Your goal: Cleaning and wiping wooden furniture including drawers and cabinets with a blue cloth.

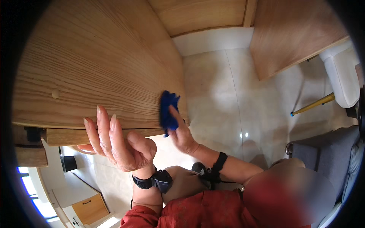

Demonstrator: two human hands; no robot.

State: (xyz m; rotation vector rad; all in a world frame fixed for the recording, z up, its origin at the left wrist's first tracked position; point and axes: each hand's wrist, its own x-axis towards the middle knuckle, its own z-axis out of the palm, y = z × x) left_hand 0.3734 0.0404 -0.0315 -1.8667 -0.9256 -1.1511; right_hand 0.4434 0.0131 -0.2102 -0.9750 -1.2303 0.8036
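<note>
A wide wooden panel with strong grain fills the upper left, a small pale round spot on its face. My left hand is beside the panel's near edge, fingers spread, nothing seen in it; whether it touches the edge I cannot tell. A dark device is strapped to that wrist. A crumpled blue cloth is in my right hand, pressed to the panel close to its right end. This wrist has a black strap.
Pale floor tiles lie right of the panel. Another wooden panel stands at the upper right, near a white chair with a yellow leg. Grey upholstered furniture is at the right. A wooden cabinet door shows at the lower left.
</note>
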